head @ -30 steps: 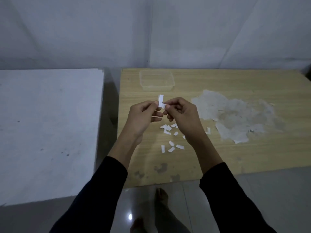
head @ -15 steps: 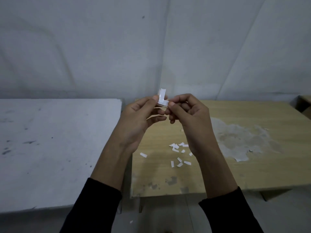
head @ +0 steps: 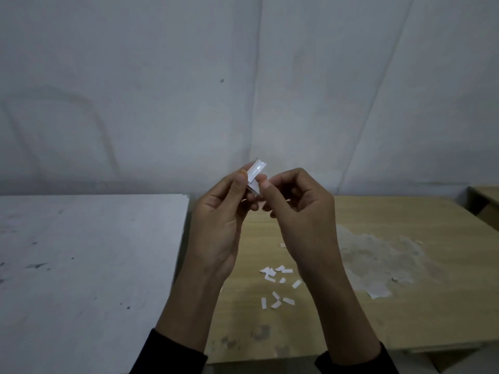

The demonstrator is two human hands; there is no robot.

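Observation:
A small white paper strip (head: 256, 171) is held up in front of me, above the wooden table (head: 378, 314). My left hand (head: 218, 225) pinches its lower part between thumb and fingers. My right hand (head: 297, 211) has its fingers curled, thumb and forefinger meeting the strip's lower right edge. Several small white paper scraps (head: 278, 284) lie scattered on the wooden table below my hands.
A grey-white table (head: 81, 265) stands to the left, with a narrow gap between it and the wooden one. A patch of torn, worn surface (head: 378, 260) marks the wooden table at right. Another wooden piece (head: 486, 201) sits at far right. A pale wall rises behind.
My hands have risen with the strip and the view has tilted up; the clear container at the table's back is out of sight behind my hands. The strip now tilts to the right.

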